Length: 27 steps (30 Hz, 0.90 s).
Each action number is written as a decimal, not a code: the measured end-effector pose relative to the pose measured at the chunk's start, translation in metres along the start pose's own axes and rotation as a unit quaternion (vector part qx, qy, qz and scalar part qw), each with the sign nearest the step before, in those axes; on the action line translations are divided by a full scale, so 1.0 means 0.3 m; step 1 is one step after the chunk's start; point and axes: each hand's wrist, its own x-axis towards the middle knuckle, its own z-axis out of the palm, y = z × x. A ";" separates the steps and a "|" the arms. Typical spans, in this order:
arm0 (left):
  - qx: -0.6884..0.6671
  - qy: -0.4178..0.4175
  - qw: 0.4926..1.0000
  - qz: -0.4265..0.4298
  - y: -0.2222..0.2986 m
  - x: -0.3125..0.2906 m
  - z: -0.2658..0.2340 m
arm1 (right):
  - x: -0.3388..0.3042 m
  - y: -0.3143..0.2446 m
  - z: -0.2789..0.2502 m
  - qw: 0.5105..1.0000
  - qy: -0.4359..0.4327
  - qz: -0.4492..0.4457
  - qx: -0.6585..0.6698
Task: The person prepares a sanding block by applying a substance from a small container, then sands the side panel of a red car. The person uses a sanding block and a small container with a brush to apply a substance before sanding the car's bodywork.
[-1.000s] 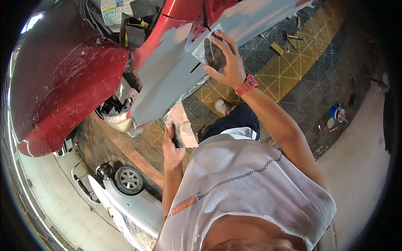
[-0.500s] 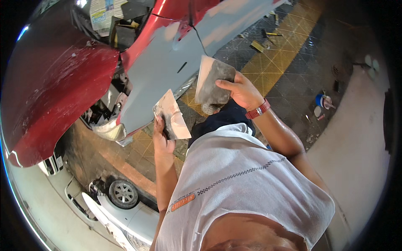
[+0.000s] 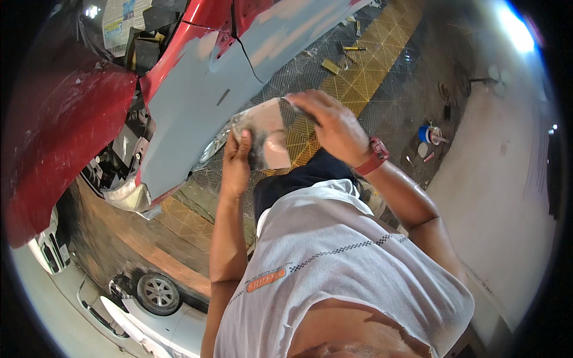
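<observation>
Both my hands hold one worn sheet of sandpaper (image 3: 265, 134) in front of my chest. My left hand (image 3: 237, 160) grips its lower left edge. My right hand (image 3: 331, 125), with a red watch on the wrist, holds its upper right corner. The sheet is greyish with a pale backing and looks creased. Just left of it is the grey primed panel (image 3: 197, 101) of a red car (image 3: 59, 137), whose front is partly taken apart.
Yellow grid floor tiles (image 3: 364, 71) run behind the hands, with small tools lying on them. A blue container (image 3: 427, 134) stands on the floor at right. A white car (image 3: 155, 310) is parked at lower left. My white shirt fills the lower middle.
My hands have come together: the right hand dropped away from the car panel with the sandpaper, and the left hand rose and now grips the same sheet.
</observation>
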 end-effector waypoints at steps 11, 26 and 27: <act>-0.209 0.242 0.940 0.122 -0.213 0.094 0.399 | -0.175 0.220 -0.264 0.952 -0.153 -0.243 -0.103; -0.101 0.244 0.950 0.168 -0.392 0.251 0.820 | 0.065 0.654 -0.556 0.930 -0.116 -0.259 -0.232; -0.055 0.258 0.948 0.180 -0.405 0.280 0.809 | 0.072 0.669 -0.514 0.935 -0.122 -0.252 -0.218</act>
